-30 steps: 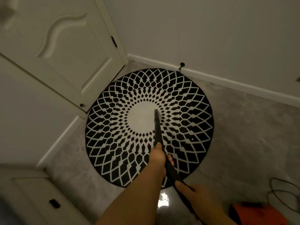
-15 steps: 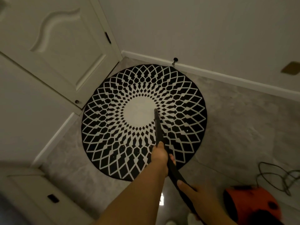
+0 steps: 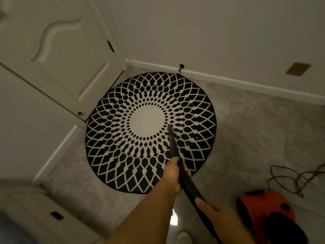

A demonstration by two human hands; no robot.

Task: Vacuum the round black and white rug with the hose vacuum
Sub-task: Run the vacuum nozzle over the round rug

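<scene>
Grey floor point(image 3: 246, 138), orange vacuum point(image 3: 263, 206), tangled cord point(image 3: 288, 180)

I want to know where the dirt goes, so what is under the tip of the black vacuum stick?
The black stick has its tip over the rug, on the patterned ring beside the plain white middle. The spot right beneath the tip is covered.

The nozzle point(image 3: 170, 131) has slid off the edge of the rug's point(image 3: 151, 132) white centre into the patterned ring just right of it, toward the person.
</scene>
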